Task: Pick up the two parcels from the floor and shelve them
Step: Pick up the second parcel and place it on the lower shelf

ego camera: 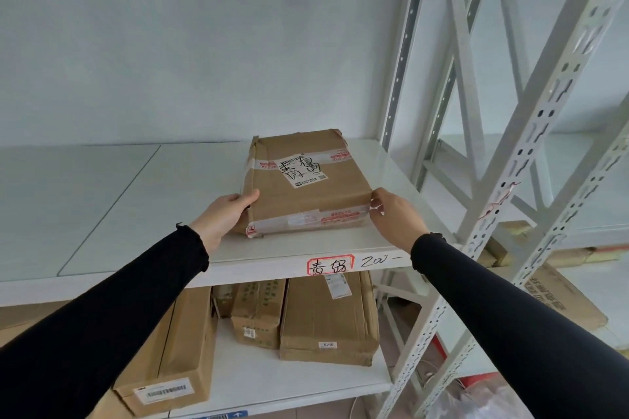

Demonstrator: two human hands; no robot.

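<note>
A flat brown cardboard parcel [306, 187] with tape bands and a handwritten white label lies on the white shelf board [136, 187], near its front right. My left hand [226, 214] grips the parcel's near left corner, thumb on top. At the near right corner, the fingertips of my right hand [394, 211] pinch the edge. Both arms wear black sleeves. Only this one parcel is in my hands; no second parcel shows on this board.
White slotted uprights [531, 160] and cross braces stand to the right. On the shelf below stand several cardboard boxes [328, 316]. A red-bordered handwritten label [328, 266] marks the shelf's front edge. More boxes lie on the neighbouring rack [558, 292].
</note>
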